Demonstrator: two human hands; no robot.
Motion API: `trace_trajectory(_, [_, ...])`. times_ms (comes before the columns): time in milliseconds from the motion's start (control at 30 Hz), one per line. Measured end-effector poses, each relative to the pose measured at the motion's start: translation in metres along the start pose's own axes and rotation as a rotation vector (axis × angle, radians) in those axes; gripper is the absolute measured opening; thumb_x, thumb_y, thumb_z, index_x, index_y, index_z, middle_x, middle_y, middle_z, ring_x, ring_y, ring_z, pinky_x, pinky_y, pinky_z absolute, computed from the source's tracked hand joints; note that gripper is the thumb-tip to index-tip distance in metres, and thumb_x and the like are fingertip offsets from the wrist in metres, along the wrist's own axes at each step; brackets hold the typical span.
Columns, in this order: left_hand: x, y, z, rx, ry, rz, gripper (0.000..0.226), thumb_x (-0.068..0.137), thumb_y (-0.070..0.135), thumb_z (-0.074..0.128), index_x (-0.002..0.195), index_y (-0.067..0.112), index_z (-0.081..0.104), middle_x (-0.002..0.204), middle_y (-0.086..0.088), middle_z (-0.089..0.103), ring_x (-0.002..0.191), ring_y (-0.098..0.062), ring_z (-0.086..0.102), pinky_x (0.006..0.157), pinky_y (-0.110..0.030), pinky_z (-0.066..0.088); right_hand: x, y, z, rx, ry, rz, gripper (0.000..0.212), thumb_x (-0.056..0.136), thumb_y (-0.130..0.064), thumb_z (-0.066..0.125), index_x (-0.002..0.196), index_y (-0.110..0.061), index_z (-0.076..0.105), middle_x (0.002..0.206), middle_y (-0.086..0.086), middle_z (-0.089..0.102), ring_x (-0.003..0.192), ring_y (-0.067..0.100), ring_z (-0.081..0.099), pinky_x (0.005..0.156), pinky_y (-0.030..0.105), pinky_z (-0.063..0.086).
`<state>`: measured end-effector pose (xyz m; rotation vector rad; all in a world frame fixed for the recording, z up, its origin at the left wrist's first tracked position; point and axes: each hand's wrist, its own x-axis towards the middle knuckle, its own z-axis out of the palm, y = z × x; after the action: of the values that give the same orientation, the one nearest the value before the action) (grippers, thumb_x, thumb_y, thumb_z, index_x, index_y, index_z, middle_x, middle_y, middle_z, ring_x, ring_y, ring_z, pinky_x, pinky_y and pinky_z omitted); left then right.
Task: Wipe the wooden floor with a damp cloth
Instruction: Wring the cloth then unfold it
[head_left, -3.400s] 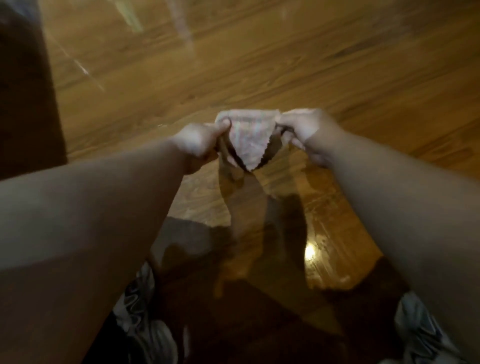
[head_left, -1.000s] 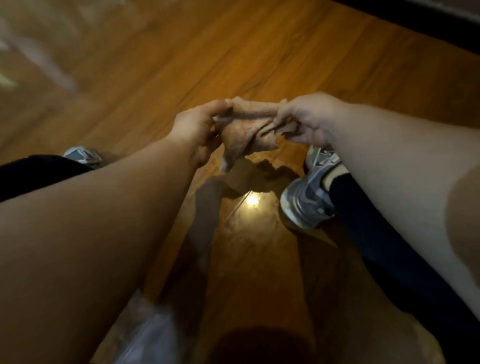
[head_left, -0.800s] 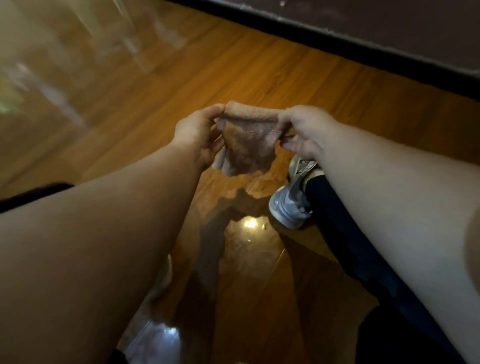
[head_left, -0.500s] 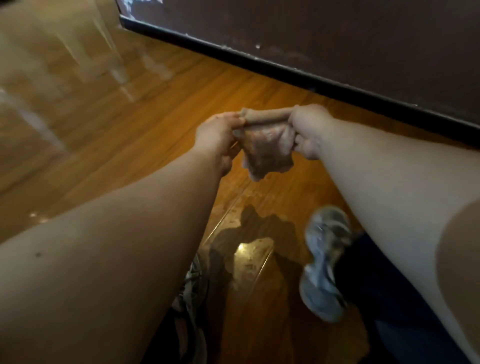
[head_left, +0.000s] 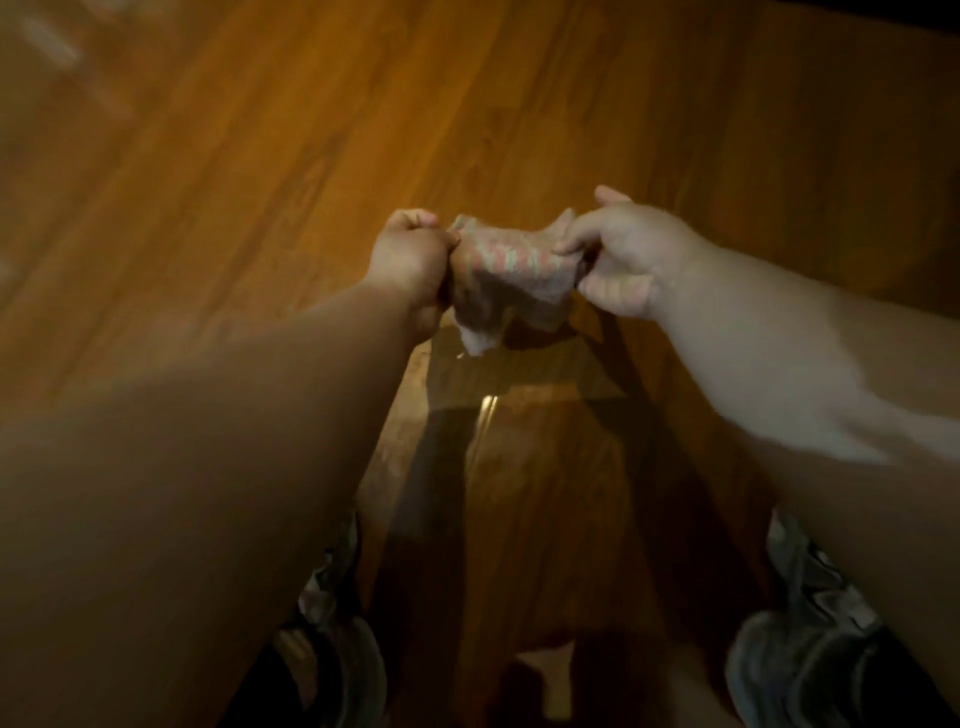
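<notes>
A small pale cloth (head_left: 506, 278) with faint pink and green stripes hangs in the air between both hands, above the wooden floor (head_left: 270, 156). My left hand (head_left: 413, 262) grips its left end in a fist. My right hand (head_left: 621, 257) pinches its right end between thumb and fingers. The cloth is bunched, with one corner drooping down toward the floor. It does not touch the boards.
Glossy brown boards fill the view, with a small light reflection (head_left: 488, 402) below the cloth. My two grey sneakers stand at the bottom left (head_left: 332, 623) and bottom right (head_left: 800, 644). A dark strip (head_left: 893, 13) shows at the top right corner.
The view has swung away from the dark wall base, which now shows only at the top right corner. Both feet now stand apart at the bottom. The cloth stays held between both hands.
</notes>
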<state>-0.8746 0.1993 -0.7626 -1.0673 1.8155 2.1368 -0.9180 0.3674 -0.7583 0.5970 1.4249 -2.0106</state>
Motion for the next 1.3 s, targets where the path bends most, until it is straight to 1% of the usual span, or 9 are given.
trace_trajectory(67, [-0.005,-0.011,0.024,-0.007,-0.039,-0.006,0.023,0.094,0.001,0.041,0.083,0.02,0.045,0.087,-0.007,0.052,0.083,-0.023,0.053,0.066,-0.034,0.049,-0.002,0.016,-0.023,0.079,-0.011,0.062,0.088,0.075,0.022,0.048,0.148,-0.022,0.026,0.138,0.021,0.038,0.114,0.036,0.055,0.076,0.036,0.057])
trace_trajectory(200, [-0.027,-0.026,0.052,-0.022,-0.159,-0.031,0.018,0.097,0.015,0.046,0.092,0.013,0.063,0.1,-0.01,0.066,0.095,-0.025,0.064,0.073,-0.038,0.057,-0.023,0.051,-0.058,0.0,-0.034,0.231,0.027,0.08,-0.004,0.062,0.106,-0.011,0.06,0.103,0.011,0.058,0.071,0.016,0.061,0.048,0.018,0.041])
trace_trajectory(367, [-0.068,-0.053,0.055,0.014,-0.315,-0.044,0.028,0.095,0.015,0.051,0.121,0.016,0.063,0.117,-0.009,0.064,0.104,-0.026,0.065,0.084,-0.039,0.057,-0.069,0.085,-0.103,0.182,-0.133,0.22,0.044,0.066,-0.003,0.067,0.107,-0.015,0.059,0.1,0.003,0.057,0.07,0.007,0.049,0.054,0.014,0.035])
trace_trajectory(500, [-0.106,-0.075,0.056,0.078,-0.455,-0.03,0.05,0.095,0.012,0.052,0.144,0.018,0.04,0.127,-0.002,0.057,0.113,-0.023,0.06,0.092,-0.038,0.053,-0.106,0.109,-0.128,0.224,-0.001,0.048,0.042,0.089,0.0,0.055,0.125,-0.021,0.052,0.096,0.001,0.063,0.063,0.004,0.054,0.051,0.013,0.038])
trace_trajectory(700, [-0.17,-0.102,0.058,0.156,-0.567,0.001,0.064,0.091,0.004,0.056,0.146,0.028,0.033,0.132,-0.002,0.053,0.114,-0.025,0.06,0.084,-0.039,0.056,-0.168,0.131,-0.153,0.011,0.142,-0.053,0.021,0.086,-0.027,0.068,0.103,-0.015,0.068,0.097,0.003,0.074,0.093,0.018,0.069,0.079,0.031,0.052])
trace_trajectory(933, [-0.234,-0.127,0.039,0.206,-0.494,0.067,0.084,0.084,-0.017,0.051,0.148,0.032,0.029,0.153,-0.015,0.026,0.131,-0.036,0.041,0.077,-0.031,0.058,-0.24,0.129,-0.167,0.016,0.06,-0.092,0.049,0.085,0.003,0.059,0.124,-0.025,0.051,0.092,0.004,0.074,0.076,0.01,0.073,0.058,0.024,0.055])
trace_trajectory(1033, [-0.253,-0.123,0.039,0.231,-0.471,0.043,0.074,0.085,-0.018,0.048,0.141,0.029,0.038,0.139,-0.022,0.041,0.12,-0.034,0.051,0.081,-0.033,0.057,-0.266,0.13,-0.176,-0.217,-0.016,0.043,0.017,0.084,-0.012,0.067,0.096,-0.024,0.068,0.105,0.003,0.072,0.093,0.01,0.067,0.071,0.023,0.05])
trace_trajectory(1167, [-0.264,-0.108,0.049,0.41,-0.432,0.139,0.016,0.091,0.013,0.057,0.105,0.016,0.062,0.113,-0.007,0.06,0.117,-0.03,0.055,0.09,-0.035,0.05,-0.276,0.111,-0.182,-0.16,0.061,-0.012,0.02,0.085,-0.016,0.069,0.105,-0.019,0.066,0.11,0.002,0.067,0.085,0.012,0.071,0.059,0.021,0.055])
trace_trajectory(1300, [-0.251,-0.107,0.057,0.705,-0.541,0.054,0.065,0.069,0.071,0.066,0.105,0.017,0.064,0.1,-0.003,0.072,0.096,-0.025,0.068,0.08,-0.04,0.053,-0.25,0.104,-0.162,-0.096,0.004,-0.116,0.013,0.089,-0.016,0.063,0.096,-0.019,0.074,0.108,0.006,0.071,0.102,0.016,0.067,0.089,0.026,0.053])
